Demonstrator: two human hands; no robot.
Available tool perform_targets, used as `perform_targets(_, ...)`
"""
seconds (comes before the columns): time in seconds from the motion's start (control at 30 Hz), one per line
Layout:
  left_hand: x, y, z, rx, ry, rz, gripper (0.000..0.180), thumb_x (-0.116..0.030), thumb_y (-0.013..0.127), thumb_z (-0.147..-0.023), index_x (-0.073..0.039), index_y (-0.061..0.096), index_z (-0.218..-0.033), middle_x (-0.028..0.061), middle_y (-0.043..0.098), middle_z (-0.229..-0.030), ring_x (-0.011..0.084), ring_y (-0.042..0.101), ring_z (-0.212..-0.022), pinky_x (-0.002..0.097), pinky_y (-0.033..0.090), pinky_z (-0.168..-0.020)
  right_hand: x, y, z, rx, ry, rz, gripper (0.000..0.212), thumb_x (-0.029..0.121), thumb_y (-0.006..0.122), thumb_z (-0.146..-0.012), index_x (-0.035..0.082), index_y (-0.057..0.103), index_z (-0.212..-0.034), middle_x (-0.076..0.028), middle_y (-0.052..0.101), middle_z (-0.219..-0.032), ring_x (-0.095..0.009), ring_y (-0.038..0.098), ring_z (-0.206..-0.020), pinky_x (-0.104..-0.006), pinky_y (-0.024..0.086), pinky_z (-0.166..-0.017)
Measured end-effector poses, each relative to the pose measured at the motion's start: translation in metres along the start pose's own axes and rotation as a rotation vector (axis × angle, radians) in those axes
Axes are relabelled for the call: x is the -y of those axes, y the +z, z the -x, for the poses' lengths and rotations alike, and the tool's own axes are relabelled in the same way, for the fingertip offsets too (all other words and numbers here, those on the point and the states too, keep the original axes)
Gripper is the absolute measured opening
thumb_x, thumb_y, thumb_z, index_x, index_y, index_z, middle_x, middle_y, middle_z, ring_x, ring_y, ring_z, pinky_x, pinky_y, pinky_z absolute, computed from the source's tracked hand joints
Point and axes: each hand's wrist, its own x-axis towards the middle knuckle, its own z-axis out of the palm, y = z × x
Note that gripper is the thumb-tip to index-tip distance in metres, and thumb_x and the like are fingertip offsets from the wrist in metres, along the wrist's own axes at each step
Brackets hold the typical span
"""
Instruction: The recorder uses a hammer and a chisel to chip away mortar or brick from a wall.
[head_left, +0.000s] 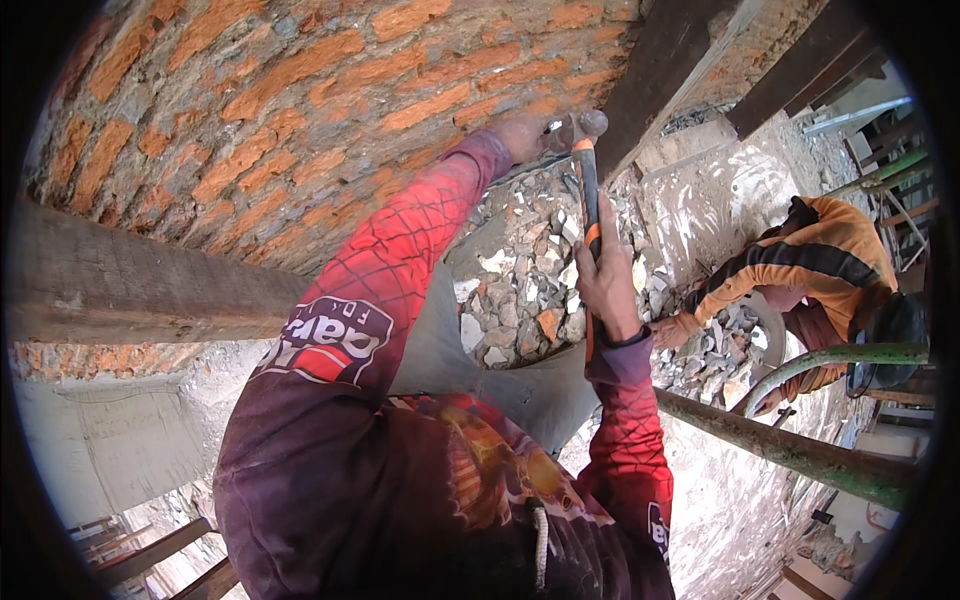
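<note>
My right hand (610, 280) is wrapped round the black and orange handle of a hammer (586, 180). Its metal head, with a rounded knob on one side, is up close to the brick wall (300, 110). Just left of the head, my left hand (522, 138) is closed against the wall. A shiny bit of metal shows at its fingers, but the hammer head partly covers it, so what the hand grips is unclear. Below both hands lies a heap of broken plaster and brick rubble (515, 290).
A co-worker (830, 260) in an orange and black top bends at the right, one hand at a rubble-filled basin (770, 330). A green metal pole (790, 450) crosses at lower right. Dark wooden beams stand at top right (670, 70) and left (150, 280).
</note>
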Motion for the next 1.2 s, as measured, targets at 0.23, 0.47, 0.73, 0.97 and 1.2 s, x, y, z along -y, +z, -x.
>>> perform_targets(0.23,0.062,0.022,-0.017,-0.178,-0.147,0.169,0.035,-0.035,0.054,-0.096,-0.006,0.061,-0.114,0.0179,0.068,-0.1,0.0344,0.064,-0.097,0.0422,0.049,-0.086,0.032,-0.034,0.022,-0.091,0.033,-0.126,0.068,0.003,0.053,-0.091,0.009,0.024,-0.153,-0.01,0.055,-0.068,-0.018,0.051,-0.053,-0.0321,0.043,-0.051)
perform_targets(0.47,0.066,0.04,-0.033,-0.408,-0.387,0.383,0.033,-0.036,0.054,-0.095,-0.007,0.068,-0.097,0.0146,0.07,-0.088,0.0315,0.067,-0.088,0.042,0.049,-0.081,-0.038,0.028,0.081,0.035,0.392,-0.385,0.071,0.004,0.054,-0.091,0.013,0.02,-0.153,-0.008,0.057,-0.075,-0.015,0.053,-0.057,-0.0308,0.047,-0.052)
perform_targets(0.73,0.041,0.024,-0.002,-0.1,-0.117,0.291,0.044,-0.04,0.056,-0.095,0.0,0.068,-0.08,0.0122,0.066,-0.075,0.0219,0.064,-0.072,0.036,0.05,-0.069,-0.172,0.169,0.161,0.165,1.13,-1.227,0.015,0.006,0.057,-0.089,0.005,0.048,-0.102,-0.006,0.055,-0.067,-0.019,0.057,-0.053,-0.0332,0.053,-0.048)
perform_targets(0.97,0.086,0.134,0.107,-0.88,-0.214,1.193,0.049,-0.033,0.047,-0.1,-0.004,0.052,-0.06,0.0047,0.052,-0.061,0.0141,0.046,-0.058,0.0341,0.04,-0.06,-0.138,0.163,0.153,0.157,1.218,-1.099,0.011,0.005,0.055,-0.089,0.004,0.05,-0.099,-0.007,0.056,-0.065,-0.02,0.057,-0.05,-0.0333,0.049,-0.044)
perform_targets(1.2,0.039,0.129,0.16,-0.685,-0.249,1.483,0.046,-0.033,0.043,-0.102,-0.007,0.053,-0.065,0.0007,0.047,-0.058,0.0149,0.049,-0.059,0.032,0.04,-0.062,-0.162,0.169,0.152,0.185,1.203,-1.011,0.012,0.007,0.055,-0.09,0.005,0.051,-0.101,-0.009,0.057,-0.069,-0.021,0.057,-0.049,-0.0356,0.049,-0.043)
